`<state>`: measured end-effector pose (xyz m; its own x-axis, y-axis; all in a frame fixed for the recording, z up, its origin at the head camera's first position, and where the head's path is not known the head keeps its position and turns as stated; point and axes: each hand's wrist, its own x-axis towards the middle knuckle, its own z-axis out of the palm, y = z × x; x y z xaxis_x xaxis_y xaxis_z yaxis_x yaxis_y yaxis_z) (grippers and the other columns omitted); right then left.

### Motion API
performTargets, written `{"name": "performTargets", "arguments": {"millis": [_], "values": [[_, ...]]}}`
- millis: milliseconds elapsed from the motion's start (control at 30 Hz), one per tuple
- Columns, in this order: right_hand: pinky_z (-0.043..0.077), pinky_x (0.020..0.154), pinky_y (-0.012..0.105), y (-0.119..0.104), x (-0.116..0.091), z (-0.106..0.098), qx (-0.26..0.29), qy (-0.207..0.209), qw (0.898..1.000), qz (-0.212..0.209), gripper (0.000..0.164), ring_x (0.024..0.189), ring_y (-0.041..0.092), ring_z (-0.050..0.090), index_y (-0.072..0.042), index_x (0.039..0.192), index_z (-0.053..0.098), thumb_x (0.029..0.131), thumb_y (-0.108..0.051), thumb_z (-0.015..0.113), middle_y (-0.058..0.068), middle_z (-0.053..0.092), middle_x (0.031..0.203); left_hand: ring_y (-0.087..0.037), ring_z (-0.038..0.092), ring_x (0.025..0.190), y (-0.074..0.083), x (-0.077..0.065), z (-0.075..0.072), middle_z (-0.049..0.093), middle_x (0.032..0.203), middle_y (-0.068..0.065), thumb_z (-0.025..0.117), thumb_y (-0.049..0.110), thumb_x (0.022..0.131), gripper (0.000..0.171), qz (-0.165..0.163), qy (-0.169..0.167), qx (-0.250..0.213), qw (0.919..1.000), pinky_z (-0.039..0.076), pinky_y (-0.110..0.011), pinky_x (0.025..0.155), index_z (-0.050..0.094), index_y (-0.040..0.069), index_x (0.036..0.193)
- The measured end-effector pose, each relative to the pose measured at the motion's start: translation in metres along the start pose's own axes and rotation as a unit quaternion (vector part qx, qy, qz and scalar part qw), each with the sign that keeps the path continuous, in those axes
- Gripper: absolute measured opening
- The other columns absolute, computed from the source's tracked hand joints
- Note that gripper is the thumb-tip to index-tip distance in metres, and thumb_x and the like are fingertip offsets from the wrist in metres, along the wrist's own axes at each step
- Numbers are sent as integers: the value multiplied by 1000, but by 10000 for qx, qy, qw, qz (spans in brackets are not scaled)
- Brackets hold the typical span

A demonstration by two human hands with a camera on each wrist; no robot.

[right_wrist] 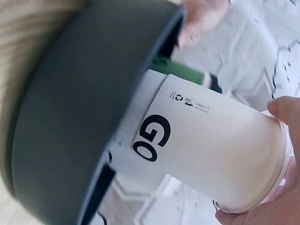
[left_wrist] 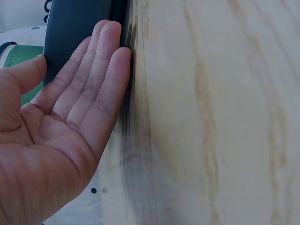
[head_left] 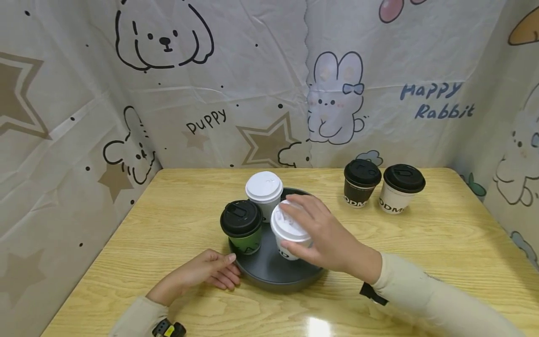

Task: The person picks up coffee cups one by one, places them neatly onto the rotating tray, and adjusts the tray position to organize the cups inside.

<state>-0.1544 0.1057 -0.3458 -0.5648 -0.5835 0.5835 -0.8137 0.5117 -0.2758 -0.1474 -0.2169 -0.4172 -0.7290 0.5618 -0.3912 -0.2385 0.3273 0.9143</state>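
Note:
My right hand [head_left: 322, 234] grips a white paper cup [head_left: 282, 231] by its white lid, fingers over the far side and thumb at the near side. In the right wrist view the cup [right_wrist: 206, 140] shows black "GO" lettering, its base overlapping the round dark tray [right_wrist: 79, 117]. My left hand [head_left: 210, 269] lies at the left edge of that tray [head_left: 273, 269], its extended fingers [left_wrist: 101, 79] against the outer wall. Inside the tray stand a green cup with a black lid [head_left: 241, 227] and, behind it, another white-lidded cup [head_left: 264, 187].
At the back right of the wooden table [head_left: 168, 201] stand a black cup [head_left: 360, 185] and a white cup with a black lid [head_left: 400, 189], side by side. A printed cloth [head_left: 252, 93] hangs behind the table and along both sides.

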Motion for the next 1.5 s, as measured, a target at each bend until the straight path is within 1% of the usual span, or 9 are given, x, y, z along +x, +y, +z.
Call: {"name": "performTargets", "arguments": {"millis": [100, 267, 467, 600, 833, 1067, 1267, 1500], "values": [[43, 100, 48, -4, 1, 11, 74, -127, 9997, -202, 64, 129, 29, 39, -12, 139, 48, 86, -41, 68, 12, 43, 141, -20, 70, 80, -1, 1, 0, 71, 94, -18, 43, 37, 102, 54, 8, -1, 5, 10000, 58, -35, 74, 63, -13, 104], [47, 98, 46, -6, -2, 23, 211, -272, 9990, -282, 64, 129, 29, 40, -12, 138, 48, 86, -42, 68, 15, 44, 140, -19, 70, 80, -1, 2, 1, 71, 94, -19, 42, 36, 103, 54, 30, -27, 14, 10000, 58, -35, 74, 63, -14, 104], [49, 96, 43, -7, -6, 32, 281, -528, 9981, -177, 64, 131, 28, 38, -14, 140, 46, 88, -46, 66, 13, 42, 143, -20, 70, 81, 0, 1, 1, 71, 94, -19, 41, 36, 103, 55, 40, -14, -3, 10000, 58, -35, 74, 63, -14, 105], [47, 98, 43, -8, -9, 35, 277, -643, 9975, -122, 65, 132, 26, 37, -16, 141, 46, 87, -47, 66, 12, 40, 144, -20, 70, 80, -1, 1, 1, 71, 94, -20, 40, 36, 104, 55, 67, -36, -3, 10000, 58, -35, 74, 62, -15, 105], [45, 100, 43, -10, -9, 36, 232, -750, 9969, -96, 67, 134, 25, 35, -17, 143, 43, 88, -49, 65, 11, 38, 145, -20, 70, 81, -2, 2, 1, 71, 95, -21, 40, 36, 104, 56, 70, -77, 15, 9999, 58, -35, 74, 62, -16, 106], [45, 101, 45, -9, -8, 30, 116, -955, 9953, -44, 73, 135, 27, 34, -18, 145, 41, 86, -56, 62, 12, 36, 148, -20, 70, 81, -4, 2, 2, 71, 94, -20, 41, 37, 103, 57, 41, -65, 24, 10000, 58, -34, 74, 62, -15, 105], [40, 104, 49, -6, -8, 28, -76, -1051, 9943, -144, 76, 135, 27, 35, -20, 146, 39, 86, -61, 59, 11, 35, 149, -20, 70, 81, -4, 3, 2, 71, 95, -21, 41, 37, 103, 58, 88, -88, 22, 9999, 58, -35, 74, 62, -17, 106], [38, 106, 49, -5, -6, 24, -212, -1128, 9930, -276, 78, 137, 28, 34, -20, 147, 36, 86, -64, 55, 8, 30, 153, -20, 70, 80, -3, 2, 2, 71, 94, -20, 40, 36, 104, 57, 111, -86, 36, 9999, 58, -34, 74, 61, -17, 106]]}}
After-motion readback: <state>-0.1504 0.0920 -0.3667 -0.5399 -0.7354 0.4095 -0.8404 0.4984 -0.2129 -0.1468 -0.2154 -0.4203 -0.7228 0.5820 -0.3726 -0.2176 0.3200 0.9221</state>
